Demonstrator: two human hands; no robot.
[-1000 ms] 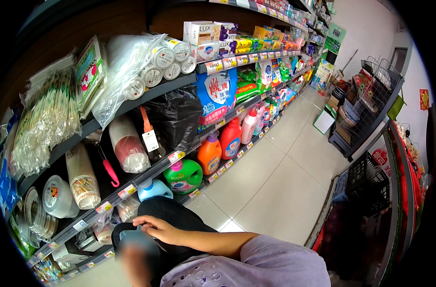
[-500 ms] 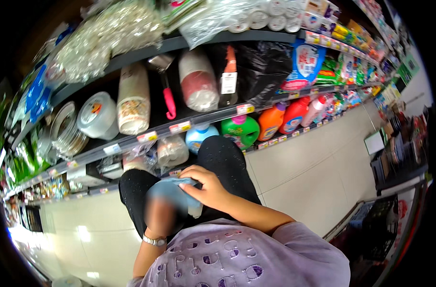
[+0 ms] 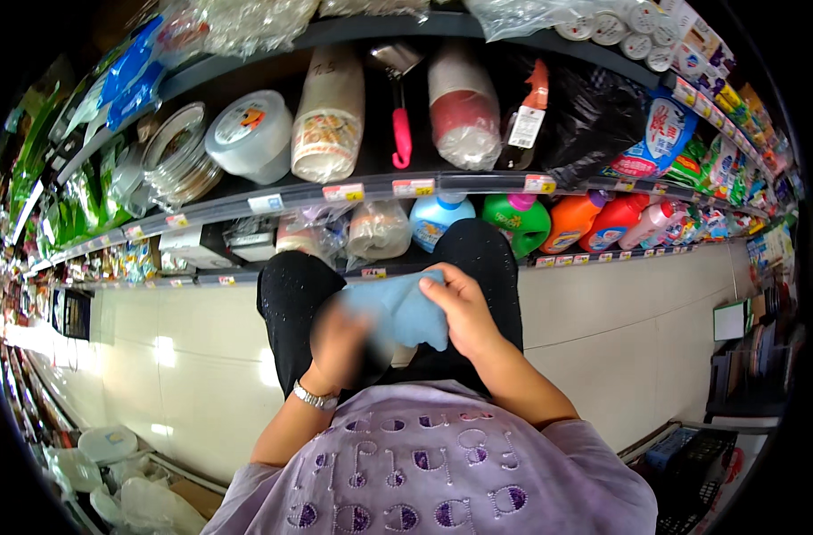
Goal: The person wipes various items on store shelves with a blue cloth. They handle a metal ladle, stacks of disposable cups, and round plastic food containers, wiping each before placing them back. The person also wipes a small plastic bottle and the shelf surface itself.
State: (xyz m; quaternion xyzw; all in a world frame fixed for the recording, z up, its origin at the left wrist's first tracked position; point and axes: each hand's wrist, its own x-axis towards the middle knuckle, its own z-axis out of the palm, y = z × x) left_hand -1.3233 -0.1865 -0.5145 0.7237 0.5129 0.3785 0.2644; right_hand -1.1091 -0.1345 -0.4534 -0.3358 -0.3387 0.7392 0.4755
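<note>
A light blue cloth (image 3: 398, 308) is spread between my hands, above my lap in black trousers. My right hand (image 3: 464, 312) grips its right edge, thumb and fingers closed on the fabric. At the other end of the cloth is my left hand (image 3: 337, 343), with a metal-banded watch (image 3: 315, 396) on its wrist. A blur covers that hand's fingers, so their grip does not show. Below the cloth a small pale patch shows between my thighs; I cannot make out what it is.
Shelves ahead hold a stack of paper cups (image 3: 328, 125), a pink-handled ladle (image 3: 400, 134), plastic tubs (image 3: 249, 134) and a green detergent bottle (image 3: 518, 223). Black crates (image 3: 692, 464) stand at the lower right. White lidded containers (image 3: 108, 443) are at the lower left.
The cloth, bunched up before, is now spread wider. My right hand has drawn away from the left toward the cloth's right edge. The view has shifted, so the shelves sit farther right.
</note>
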